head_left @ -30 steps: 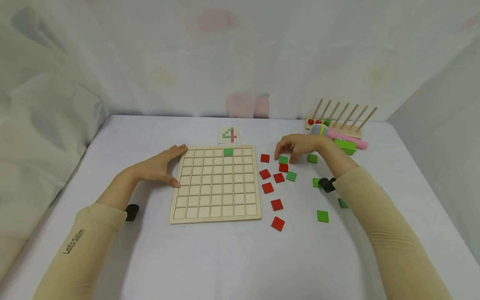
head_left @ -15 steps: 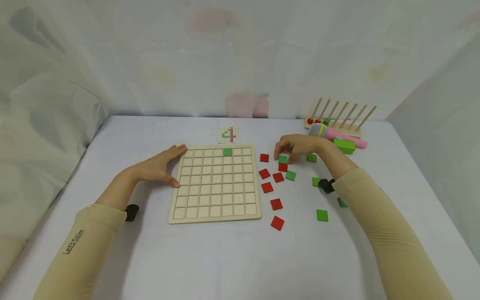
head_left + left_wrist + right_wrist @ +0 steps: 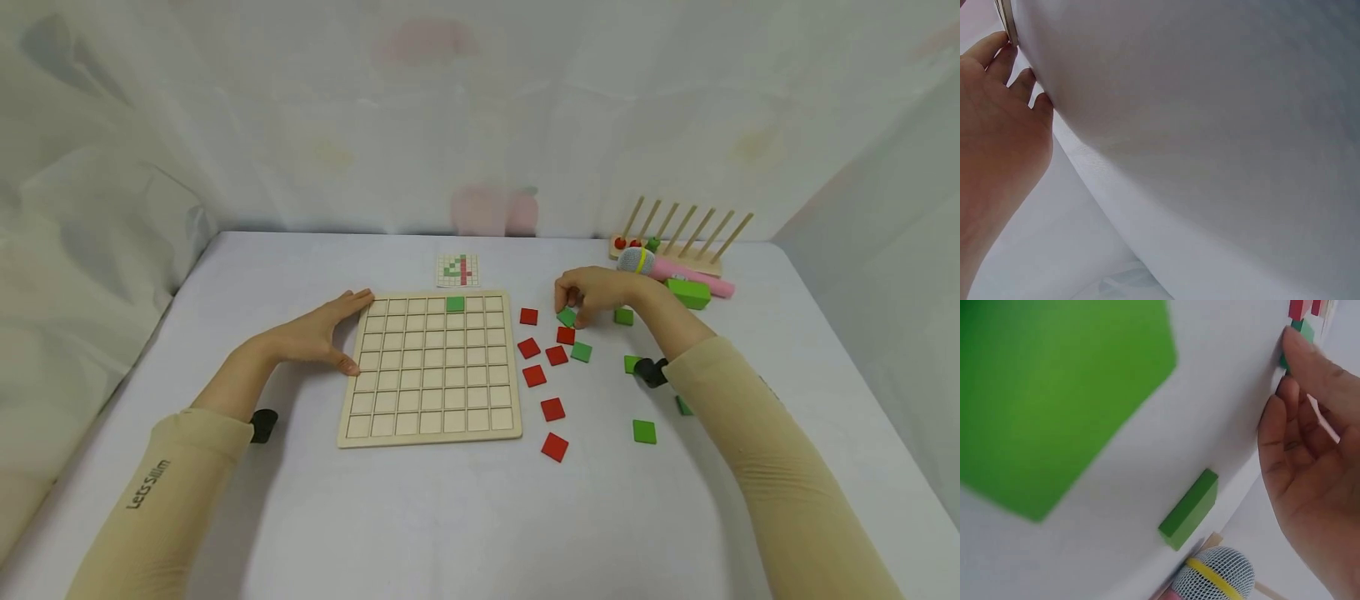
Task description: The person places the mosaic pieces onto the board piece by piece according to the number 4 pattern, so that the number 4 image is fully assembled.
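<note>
My left hand (image 3: 313, 333) rests at the left side of a pale wooden grid board (image 3: 411, 358), thumb and fingers spread along its edge. In the left wrist view the fingertips meet the board's edge (image 3: 1007, 22). One green square tile (image 3: 455, 304) sits in the board's far row. Right of the board, my right hand (image 3: 600, 288) pinches another green tile (image 3: 567, 317) between thumb and fingers, low over the table. That tile is partly hidden by the thumb in the right wrist view. A red tile (image 3: 566, 335) lies just in front of it.
Several red tiles (image 3: 552, 409) and green tiles (image 3: 644, 432) lie scattered right of the board. A pattern card (image 3: 457, 271) lies behind it. At the back right are a pink toy microphone (image 3: 678, 271), a green block (image 3: 688, 293) and a pegged wooden stand (image 3: 701, 262).
The green tile at my right fingertips has turned askew and shifted slightly away from the red tile, with the fingers closing on it. My left hand and the board have stayed put.
</note>
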A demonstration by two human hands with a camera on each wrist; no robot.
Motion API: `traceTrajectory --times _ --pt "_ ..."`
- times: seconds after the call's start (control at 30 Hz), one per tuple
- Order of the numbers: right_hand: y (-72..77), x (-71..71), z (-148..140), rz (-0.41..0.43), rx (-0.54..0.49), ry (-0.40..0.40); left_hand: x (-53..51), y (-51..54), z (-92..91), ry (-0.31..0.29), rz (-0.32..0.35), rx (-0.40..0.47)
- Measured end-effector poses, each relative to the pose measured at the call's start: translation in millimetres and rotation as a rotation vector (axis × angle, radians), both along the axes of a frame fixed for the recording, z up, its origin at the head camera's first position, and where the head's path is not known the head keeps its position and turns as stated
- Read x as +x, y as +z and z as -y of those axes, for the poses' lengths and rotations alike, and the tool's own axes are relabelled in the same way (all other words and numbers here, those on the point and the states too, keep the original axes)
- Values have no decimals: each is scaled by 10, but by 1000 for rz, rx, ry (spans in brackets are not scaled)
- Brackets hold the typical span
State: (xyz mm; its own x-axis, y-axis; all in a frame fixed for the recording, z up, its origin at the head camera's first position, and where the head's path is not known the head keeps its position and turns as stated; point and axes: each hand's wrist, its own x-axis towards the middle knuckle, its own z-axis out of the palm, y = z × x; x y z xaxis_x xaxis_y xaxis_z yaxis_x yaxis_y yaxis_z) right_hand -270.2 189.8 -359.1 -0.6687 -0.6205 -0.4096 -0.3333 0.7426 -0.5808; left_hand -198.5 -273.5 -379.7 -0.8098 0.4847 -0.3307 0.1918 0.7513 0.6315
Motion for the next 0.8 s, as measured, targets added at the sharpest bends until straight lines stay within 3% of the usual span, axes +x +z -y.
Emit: traceTrajectory --times 0.13,0.47,0.8 --pt "24 -11 49 -42 25 -40 0 4 9 1 1 2" --pt "111 -52 101 -127 81 -28 -7 -3 -1 -2 -10 -22" --pt "187 -31 306 -90 -116 -86 5 5 -7 5 -7 -23"
